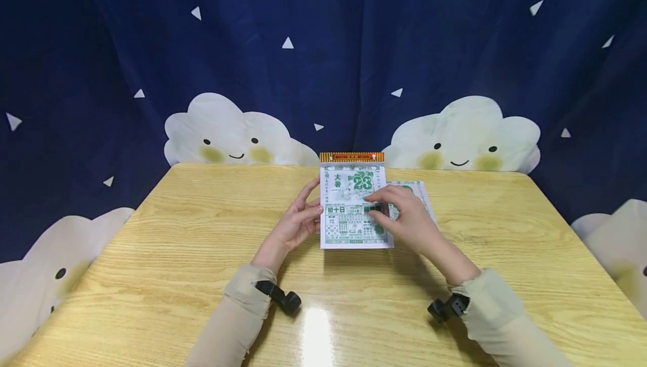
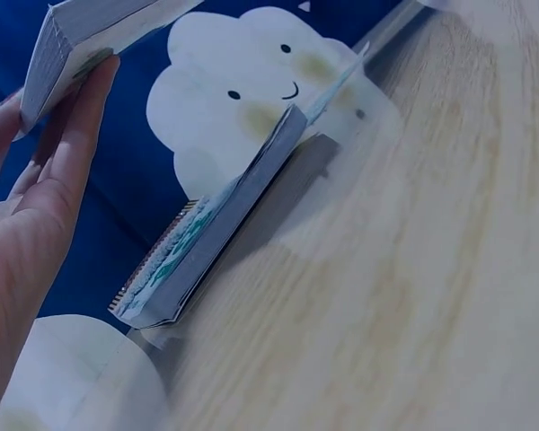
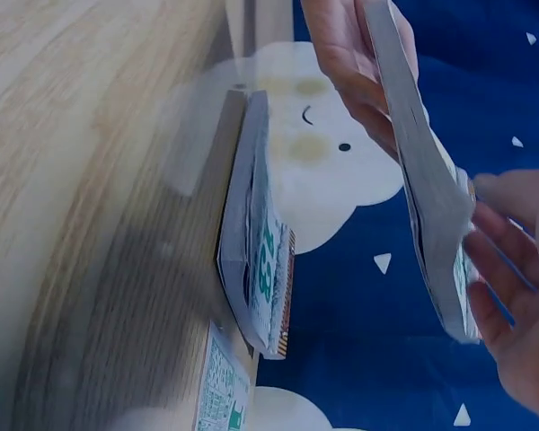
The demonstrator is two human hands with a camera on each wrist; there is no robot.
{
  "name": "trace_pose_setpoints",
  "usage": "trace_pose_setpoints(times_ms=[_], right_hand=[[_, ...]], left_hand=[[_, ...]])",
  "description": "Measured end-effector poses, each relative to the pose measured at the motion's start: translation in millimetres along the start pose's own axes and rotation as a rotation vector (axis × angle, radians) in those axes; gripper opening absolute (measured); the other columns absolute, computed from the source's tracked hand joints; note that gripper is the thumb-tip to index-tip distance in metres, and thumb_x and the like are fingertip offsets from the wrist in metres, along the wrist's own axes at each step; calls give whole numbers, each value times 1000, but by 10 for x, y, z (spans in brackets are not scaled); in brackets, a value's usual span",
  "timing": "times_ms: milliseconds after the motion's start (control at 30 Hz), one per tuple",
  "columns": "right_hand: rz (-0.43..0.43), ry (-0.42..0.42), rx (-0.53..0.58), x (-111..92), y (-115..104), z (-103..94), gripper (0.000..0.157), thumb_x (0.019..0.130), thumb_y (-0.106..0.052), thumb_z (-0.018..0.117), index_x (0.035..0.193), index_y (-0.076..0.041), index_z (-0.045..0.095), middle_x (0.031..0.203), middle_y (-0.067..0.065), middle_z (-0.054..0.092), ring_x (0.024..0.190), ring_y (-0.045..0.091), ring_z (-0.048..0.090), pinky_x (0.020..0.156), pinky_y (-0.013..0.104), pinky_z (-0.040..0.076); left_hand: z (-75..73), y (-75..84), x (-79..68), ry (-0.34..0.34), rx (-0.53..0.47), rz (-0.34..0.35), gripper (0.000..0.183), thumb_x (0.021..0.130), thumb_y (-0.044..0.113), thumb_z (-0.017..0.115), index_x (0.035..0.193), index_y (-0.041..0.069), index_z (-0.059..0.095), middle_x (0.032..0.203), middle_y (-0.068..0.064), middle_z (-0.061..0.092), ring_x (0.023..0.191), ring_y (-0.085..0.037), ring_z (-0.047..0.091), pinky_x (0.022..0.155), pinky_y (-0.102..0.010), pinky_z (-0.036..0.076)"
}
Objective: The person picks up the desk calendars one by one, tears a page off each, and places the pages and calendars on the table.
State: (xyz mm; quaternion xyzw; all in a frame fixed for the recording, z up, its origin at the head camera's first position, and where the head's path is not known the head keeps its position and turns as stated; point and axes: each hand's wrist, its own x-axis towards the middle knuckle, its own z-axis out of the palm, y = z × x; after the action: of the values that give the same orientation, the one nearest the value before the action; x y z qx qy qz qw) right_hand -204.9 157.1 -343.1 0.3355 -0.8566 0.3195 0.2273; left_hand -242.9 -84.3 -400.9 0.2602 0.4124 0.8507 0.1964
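Note:
My left hand [image 1: 297, 222] holds a tear-off calendar [image 1: 349, 226] up by its left edge, thumb at the edge and fingers behind. Its front page is printed in green with a large 23, under an orange-striped header. My right hand [image 1: 411, 218] is at the calendar's right side, thumb and forefinger apart over the page. In the right wrist view, the right fingertips [image 3: 485, 238] meet the front of the calendar, whose pages bulge there. A second calendar pad [image 3: 262, 260] with an orange-striped header lies on the table, mostly hidden in the head view.
Green-printed paper [image 1: 423, 195] shows on the table [image 1: 202, 232] behind the right hand. A loose printed sheet [image 3: 217, 377] lies near the second pad. A dark blue curtain [image 1: 323, 46] with smiling clouds hangs beyond the table's far edge.

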Motion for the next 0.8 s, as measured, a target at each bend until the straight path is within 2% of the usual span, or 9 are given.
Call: trace_pose_setpoints(times_ms=[133, 300, 467, 600, 800], right_hand=[[-64, -113, 9, -1, -57, 43, 17, 74, -18, 65, 91, -18, 64, 87, -10, 58, 72, 6, 48, 62, 23, 40], [-113, -188, -22, 3, -100, 101, 24, 68, -31, 70, 88, -21, 65, 93, -13, 54, 89, 8, 48, 78, 28, 38], [-124, -207, -60, -13, -92, 155, 34, 59, -40, 73, 88, -25, 64, 101, -9, 51, 97, 12, 42, 86, 35, 30], [-124, -221, -97, -31, -91, 181, 35, 59, -46, 70, 88, -28, 63, 104, -8, 50, 100, 13, 39, 88, 37, 27], [-136, -227, -110, -34, -107, 192, 27, 61, -38, 72, 85, -30, 63, 103, -7, 51, 99, 13, 39, 89, 38, 25]], left_hand=[[2, -7, 0, 0, -7, 5, 63, 84, -13, 25, 136, 23, 17, 113, -12, 51, 87, -23, 57, 68, -31, 47], [-2, -8, -1, -2, -9, 15, 63, 85, -13, 24, 136, 23, 17, 112, -11, 52, 88, -22, 57, 69, -31, 47], [-4, -3, -6, 10, -7, 15, 62, 86, -12, 25, 136, 24, 18, 112, -10, 53, 88, -21, 57, 69, -31, 47], [-12, -6, -9, 14, -7, 12, 61, 86, -11, 26, 135, 25, 19, 113, -9, 52, 87, -21, 57, 68, -31, 47], [-32, -24, -6, 3, -20, 24, 62, 86, -12, 24, 136, 24, 17, 112, -10, 52, 86, -21, 57, 68, -31, 47]])
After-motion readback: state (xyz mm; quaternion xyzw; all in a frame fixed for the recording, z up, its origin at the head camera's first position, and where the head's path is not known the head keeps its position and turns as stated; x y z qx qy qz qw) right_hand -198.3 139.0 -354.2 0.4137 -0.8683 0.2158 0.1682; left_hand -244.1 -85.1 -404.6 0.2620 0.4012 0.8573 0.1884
